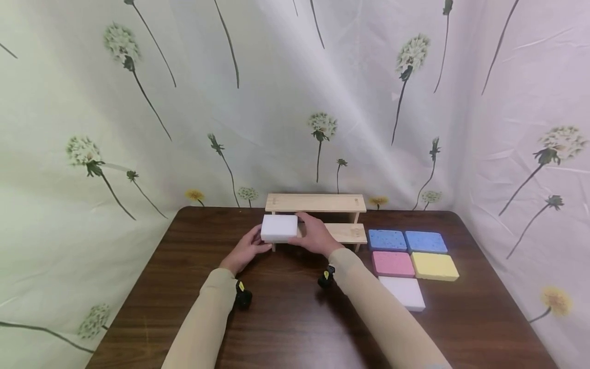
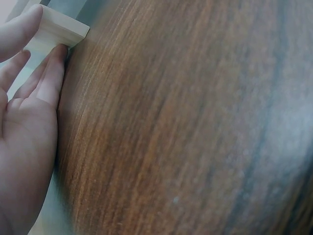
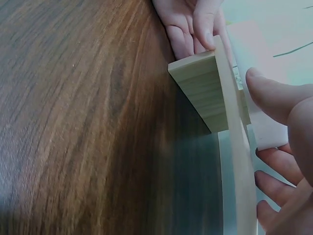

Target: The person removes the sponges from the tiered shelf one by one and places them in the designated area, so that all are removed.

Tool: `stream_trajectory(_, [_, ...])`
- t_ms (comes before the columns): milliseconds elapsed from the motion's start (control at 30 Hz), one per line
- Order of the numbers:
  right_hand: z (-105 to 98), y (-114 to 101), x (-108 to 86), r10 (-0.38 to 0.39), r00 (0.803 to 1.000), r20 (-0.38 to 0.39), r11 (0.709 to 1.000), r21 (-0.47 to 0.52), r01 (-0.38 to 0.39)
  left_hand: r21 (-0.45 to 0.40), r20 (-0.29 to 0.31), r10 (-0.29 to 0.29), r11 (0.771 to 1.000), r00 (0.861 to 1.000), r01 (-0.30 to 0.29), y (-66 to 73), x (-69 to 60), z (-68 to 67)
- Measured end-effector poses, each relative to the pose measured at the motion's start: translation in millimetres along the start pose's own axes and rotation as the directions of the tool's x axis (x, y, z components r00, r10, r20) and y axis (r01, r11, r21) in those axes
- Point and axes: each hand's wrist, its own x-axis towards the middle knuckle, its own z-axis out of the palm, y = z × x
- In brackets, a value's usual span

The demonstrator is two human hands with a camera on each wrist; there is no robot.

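My right hand (image 1: 315, 234) grips a white block-shaped sponge (image 1: 279, 226) by its right end, thumb on the near side, fingers on the far side. The sponge is over the left part of the lower step (image 1: 345, 233) of a small two-tier wooden stand (image 1: 315, 202). In the right wrist view a narrow gap shows between sponge (image 3: 259, 88) and step. At the stand's left end is my left hand (image 1: 244, 251), its thumb against the step's corner and its fingers fairly straight beside the stand's leg (image 2: 61, 29). The sponge hides part of that hand in the head view.
To the stand's right lie two blue sponges (image 1: 387, 240), a pink sponge (image 1: 393, 263), a yellow sponge (image 1: 435, 266) and another white sponge (image 1: 405, 293), partly behind my right sleeve. A dandelion-print cloth (image 1: 276, 102) hangs behind the brown wooden table (image 1: 286, 318).
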Motion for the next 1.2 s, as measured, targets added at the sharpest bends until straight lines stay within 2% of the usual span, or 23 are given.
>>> stream_trajectory(133, [-3.4, 0.7, -2.3, -0.001, 1.000, 0.006, 1.000, -0.017, 0.001, -0.015, 0.006, 0.008, 1.000, 1.000, -0.008, -0.3, 1.7, -0.2])
stream_trajectory(433, [-10.8, 0.3, -11.9, -0.019, 1.000, 0.007, 0.999, -0.046, 0.019, -0.019, -0.002, -0.024, 1.000, 1.000, 0.024, 1.0, 1.0, 1.8])
stream_trajectory(667, [-19.3, -1.6, -19.7, -0.028, 1.000, -0.005, 0.999, -0.043, 0.027, -0.020, -0.004, -0.008, 1.000, 1.000, 0.008, -0.7, 2.6, 0.3])
stream_trajectory(1033, [-31.7, 3.2, -35.1, 0.019, 1.000, -0.006, 0.999, -0.034, -0.019, -0.015, 0.003, -0.014, 1.000, 1.000, 0.014, 0.4, 0.8, 0.6])
stream_trajectory(1200, [-37.2, 6.5, -41.2, -0.010, 0.999, -0.031, 0.999, -0.033, 0.009, -0.029, 0.007, -0.014, 0.999, 1.000, 0.015, 0.4, 1.1, 0.6])
